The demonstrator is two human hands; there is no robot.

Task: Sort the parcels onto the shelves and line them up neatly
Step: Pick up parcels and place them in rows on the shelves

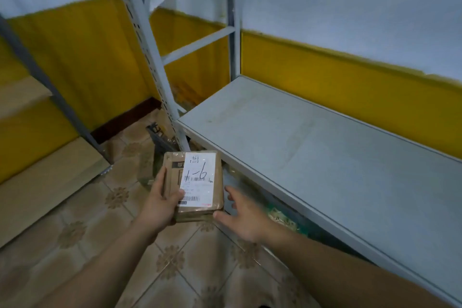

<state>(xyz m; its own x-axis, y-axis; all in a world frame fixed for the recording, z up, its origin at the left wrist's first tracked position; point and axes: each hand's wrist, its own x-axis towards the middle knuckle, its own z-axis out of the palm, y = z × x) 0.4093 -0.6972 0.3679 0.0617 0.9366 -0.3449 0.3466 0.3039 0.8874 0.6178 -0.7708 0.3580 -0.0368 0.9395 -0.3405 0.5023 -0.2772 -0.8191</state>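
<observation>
A small brown cardboard parcel [197, 182] with a white shipping label marked "1-6" is held above the tiled floor, just left of the shelf's front corner. My left hand [160, 201] grips its left side, thumb on top over the label's lower corner. My right hand [243, 215] is spread open beside the parcel's right edge, with its thumb touching the near right corner. The grey metal shelf [325, 157] stretches away to the right with nothing on its board.
A white perforated upright [150, 52] of the rack rises at the shelf's near left corner. Cardboard boxes [37, 182] sit at the left on a second rack. Dark items lie on the tiled floor [160, 140] behind the parcel and under the shelf.
</observation>
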